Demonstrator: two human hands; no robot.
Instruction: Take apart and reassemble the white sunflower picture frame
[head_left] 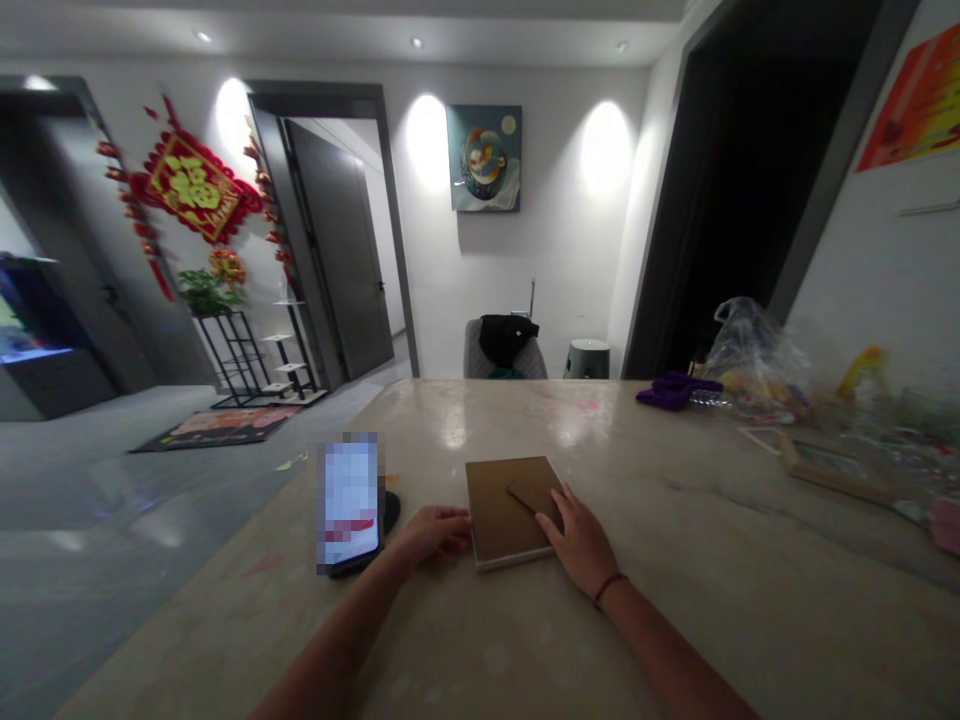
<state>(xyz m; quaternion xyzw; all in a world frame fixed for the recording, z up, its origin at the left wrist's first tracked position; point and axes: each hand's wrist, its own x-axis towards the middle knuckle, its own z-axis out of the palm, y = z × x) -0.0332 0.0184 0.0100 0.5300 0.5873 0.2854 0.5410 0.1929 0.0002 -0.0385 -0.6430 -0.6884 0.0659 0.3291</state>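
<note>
- Surface [667, 540]: brown panel [504, 522] lay flat there
- Right hand [583, 546]: fingers spread wide on panel, steadying step imo
- Left hand [433, 532]: fingers curled at panel's edge, couldn't tell if gripping
- Thin rod [523, 498]: by right thumb, moving it would've needed a pinch

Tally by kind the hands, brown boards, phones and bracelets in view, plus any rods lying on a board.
Left hand and right hand: 2 hands
Brown board: 1
Phone: 1
Bracelet: 1
Thin dark rod on the board: 1
Total: 6
</note>
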